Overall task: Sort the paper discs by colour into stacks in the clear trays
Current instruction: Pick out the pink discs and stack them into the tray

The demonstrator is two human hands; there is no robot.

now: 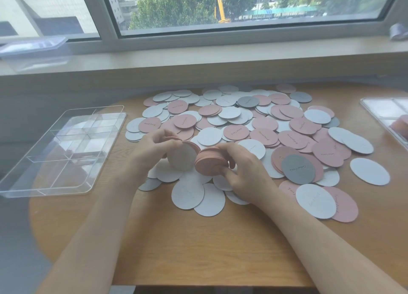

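Worktop (198, 249), wood: carries a wide spread of loose paper discs (254, 126), pink, white and grey mixed and overlapping; most still unsorted

Clear tray (64, 148), left of the spread: divided into compartments, no stack visible in it. Second clear tray (384, 115) at the right edge, partly out of view, contents unclear

Step in hand, as judged: gathering pinks before any go into a tray

Right hand (245, 174): grip closed round a thick pink stack (212, 163), held on edge just above the white discs

Left hand (152, 154): grip pinching a few pink discs (176, 139), one showing a pale face, touching the stack's near end

Next move likely calls for merging both lots, squaring the edges, then carrying the stack left to one compartment; loose grip risks fanning
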